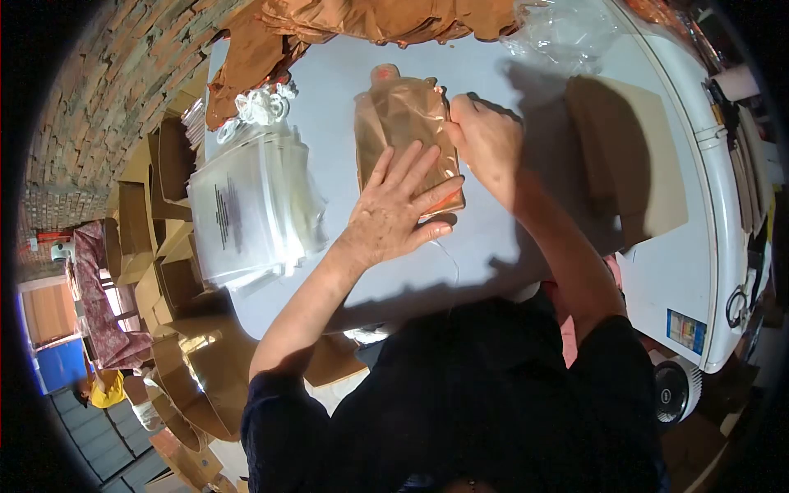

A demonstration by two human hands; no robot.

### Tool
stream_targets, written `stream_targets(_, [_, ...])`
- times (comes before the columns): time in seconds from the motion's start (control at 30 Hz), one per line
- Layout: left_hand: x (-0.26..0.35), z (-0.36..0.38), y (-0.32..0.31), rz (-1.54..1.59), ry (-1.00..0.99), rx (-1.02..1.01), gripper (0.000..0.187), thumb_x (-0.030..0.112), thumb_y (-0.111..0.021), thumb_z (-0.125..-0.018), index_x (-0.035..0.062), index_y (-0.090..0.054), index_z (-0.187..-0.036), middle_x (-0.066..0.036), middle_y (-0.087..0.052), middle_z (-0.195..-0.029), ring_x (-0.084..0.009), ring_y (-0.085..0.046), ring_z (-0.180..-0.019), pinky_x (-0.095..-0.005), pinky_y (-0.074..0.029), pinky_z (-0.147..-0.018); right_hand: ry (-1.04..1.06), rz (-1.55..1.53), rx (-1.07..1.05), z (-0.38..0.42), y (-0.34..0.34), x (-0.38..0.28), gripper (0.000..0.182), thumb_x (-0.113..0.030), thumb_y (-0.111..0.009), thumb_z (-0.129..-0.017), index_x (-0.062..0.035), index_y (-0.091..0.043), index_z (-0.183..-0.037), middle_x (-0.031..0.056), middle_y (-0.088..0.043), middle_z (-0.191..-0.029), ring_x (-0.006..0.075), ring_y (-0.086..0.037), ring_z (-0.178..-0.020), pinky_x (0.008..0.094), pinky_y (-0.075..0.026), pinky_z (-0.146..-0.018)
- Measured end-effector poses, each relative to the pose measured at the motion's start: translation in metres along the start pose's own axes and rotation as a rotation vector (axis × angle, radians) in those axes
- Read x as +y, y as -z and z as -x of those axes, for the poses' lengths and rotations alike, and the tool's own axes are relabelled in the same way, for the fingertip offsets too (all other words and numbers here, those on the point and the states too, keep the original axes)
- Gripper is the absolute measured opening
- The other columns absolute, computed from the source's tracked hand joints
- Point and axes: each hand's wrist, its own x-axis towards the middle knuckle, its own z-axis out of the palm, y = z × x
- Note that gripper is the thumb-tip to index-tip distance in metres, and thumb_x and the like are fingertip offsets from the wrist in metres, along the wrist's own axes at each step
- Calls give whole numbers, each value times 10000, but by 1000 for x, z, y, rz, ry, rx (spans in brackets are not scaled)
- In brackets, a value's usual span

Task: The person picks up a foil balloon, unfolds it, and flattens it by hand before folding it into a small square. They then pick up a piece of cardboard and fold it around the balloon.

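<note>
A brown garment in a clear plastic bag [400,123] lies in the middle of the white table [493,74]. My left hand [399,209] rests flat on the bag's near end, fingers spread, pressing it down. My right hand [486,141] is at the bag's right edge, fingers curled against it. A thin thread or strip trails off the bag toward me just below my left hand.
A stack of clear printed plastic bags [246,205] lies at the left, with white hooks or rings [261,105] behind it. Brown fabric [370,20] and crumpled clear plastic [567,29] lie at the far edge. A cardboard sheet [629,156] sits right. Cardboard boxes [164,271] stand left of the table.
</note>
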Motion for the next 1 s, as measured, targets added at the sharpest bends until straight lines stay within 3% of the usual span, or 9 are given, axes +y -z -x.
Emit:
stream_targets(0.17, [-2,1,-2,-13,-3,14,640,667,-540,-962,352,-540,-1519,-137,-354,-1658,-382,-285,-1547,-595,-180,-1279,71,-432,-25,45,52,-28,181,-88,-773,-883,-46,-600,-914,137,-605,-767,333,-630,-667,433,-494,-594])
stream_targets(0.23, [-2,2,-4,-7,2,17,645,684,-526,-964,357,-539,-1520,-138,-350,-1663,-384,-273,-1553,-595,-166,-1283,259,-352,-227,123,66,-41,199,-94,-786,-863,-47,-596,-903,121,-596,-792,310,-632,-707,416,-503,-611])
stream_targets(0.47, [-4,6,-8,-28,7,-34,670,724,-428,-1001,368,-475,-1566,-124,-260,-1714,-380,-198,-1585,-580,-122,-1291,235,-34,-210,152,41,-64,191,-57,-732,-793,-76,-552,-852,80,-567,-814,265,-631,-747,406,-543,-653])
stream_targets(0.67, [-5,6,-11,-62,7,-36,699,744,-398,-1000,366,-439,-1587,-128,-246,-1719,-380,-190,-1588,-575,-104,-1295,345,54,-632,169,102,-32,114,-123,-702,-828,-69,-604,-848,98,-599,-797,265,-683,-794,397,-561,-672])
stream_targets(0.73, [-5,6,-11,-59,4,-23,713,754,-402,-992,365,-435,-1589,-132,-245,-1718,-385,-189,-1588,-576,-102,-1295,334,185,-987,195,139,7,152,-194,-692,-849,-61,-712,-918,135,-675,-888,297,-714,-878,423,-570,-824])
stream_targets(0.8, [-5,7,-11,-47,-3,-6,730,767,-407,-982,363,-436,-1589,-137,-246,-1717,-390,-189,-1587,-577,-101,-1295,258,435,-926,213,179,21,243,-235,-681,-861,-77,-783,-1014,150,-726,-1010,335,-708,-994,479,-513,-986])
stream_targets(0.87, [-6,7,-11,-50,-15,5,752,781,-427,-965,360,-439,-1588,-146,-252,-1713,-395,-189,-1586,-581,-101,-1293,324,561,-851,251,186,58,275,-264,-681,-865,-78,-796,-1032,144,-734,-1040,336,-690,-1042,507,-466,-1037])
stream_targets(0.97, [-5,7,-12,-27,-22,36,755,773,-470,-950,357,-454,-1579,-162,-297,-1687,-408,-204,-1575,-592,-112,-1287,265,411,-978,218,180,32,240,-198,-707,-848,-55,-770,-1030,145,-697,-1133,329,-645,-1136,466,-472,-1024])
stream_targets(1.0, [-5,8,-12,-14,-26,43,751,765,-486,-946,356,-460,-1575,-167,-317,-1676,-413,-211,-1570,-596,-118,-1284,242,234,-859,207,172,15,237,-163,-708,-841,-45,-756,-1041,146,-682,-1153,330,-639,-1140,453,-474,-1018])
